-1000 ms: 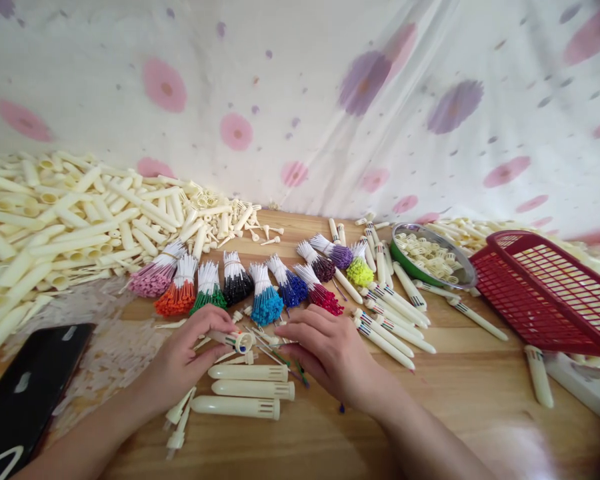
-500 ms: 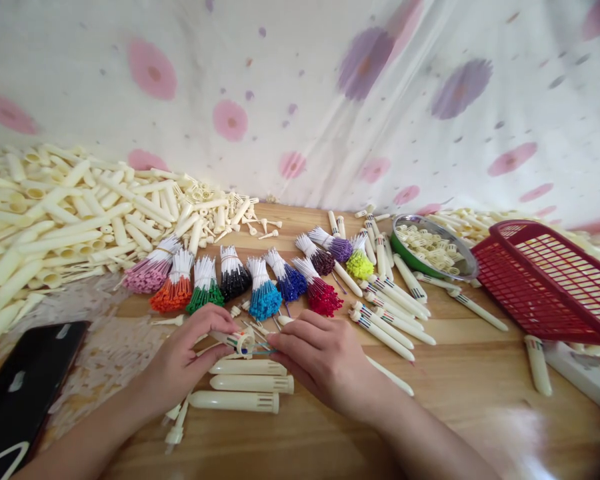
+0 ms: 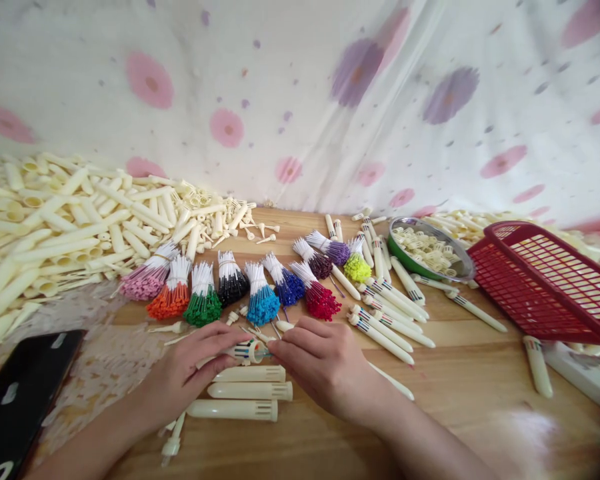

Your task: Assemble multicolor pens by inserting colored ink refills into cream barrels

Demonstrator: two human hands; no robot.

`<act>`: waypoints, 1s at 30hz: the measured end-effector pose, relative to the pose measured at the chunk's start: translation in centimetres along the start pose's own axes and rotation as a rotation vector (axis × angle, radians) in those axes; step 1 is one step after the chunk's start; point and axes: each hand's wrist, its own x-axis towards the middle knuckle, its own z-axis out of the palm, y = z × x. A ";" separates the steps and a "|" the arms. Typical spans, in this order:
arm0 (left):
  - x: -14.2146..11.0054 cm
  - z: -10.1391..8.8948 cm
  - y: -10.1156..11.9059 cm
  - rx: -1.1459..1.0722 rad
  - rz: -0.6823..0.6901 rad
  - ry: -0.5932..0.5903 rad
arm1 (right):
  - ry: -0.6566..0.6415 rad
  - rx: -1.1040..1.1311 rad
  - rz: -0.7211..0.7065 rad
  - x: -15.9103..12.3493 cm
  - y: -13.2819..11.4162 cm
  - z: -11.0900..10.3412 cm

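Note:
My left hand [image 3: 193, 367] is closed around a cream multicolour pen barrel [image 3: 249, 351], its slotted end with coloured sliders pointing right. My right hand [image 3: 325, 363] pinches a thin light-blue pen refill [image 3: 265, 354] at the barrel's open end; how far it reaches inside is hidden. Just below lie three cream barrels [image 3: 250, 391] with slots. Behind the hands stand bundles of refills, among them a green bundle [image 3: 203, 300], a light-blue bundle [image 3: 263, 297] and a red bundle [image 3: 322, 297]. Loose refills under the fingers are partly hidden.
A heap of cream tubes [image 3: 80, 220] fills the left back, with clear small pieces [image 3: 100, 333] before it. A black phone [image 3: 25, 393] lies at left. On the right are filled pens [image 3: 385, 337], a green bowl [image 3: 415, 264] of cream parts and a red basket [image 3: 540, 287].
My right hand has drawn a light-blue refill to the barrel and moved it left into the open end. The left hand has turned the barrel slightly; its coloured sliders show more now.

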 end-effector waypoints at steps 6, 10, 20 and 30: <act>0.0 0.0 0.3 0.031 0.012 0.008 | 0.018 -0.014 0.007 -0.1 0.2 -0.3; -0.1 0.0 0.3 0.013 -0.022 0.037 | 0.013 -0.006 0.032 -0.3 0.7 -0.6; -0.1 0.4 0.3 0.003 -0.070 0.034 | -0.047 -0.033 0.032 0.0 0.1 -0.5; 0.0 0.9 -0.3 -0.076 -0.216 0.129 | 0.029 -0.055 0.619 -1.0 5.4 -1.1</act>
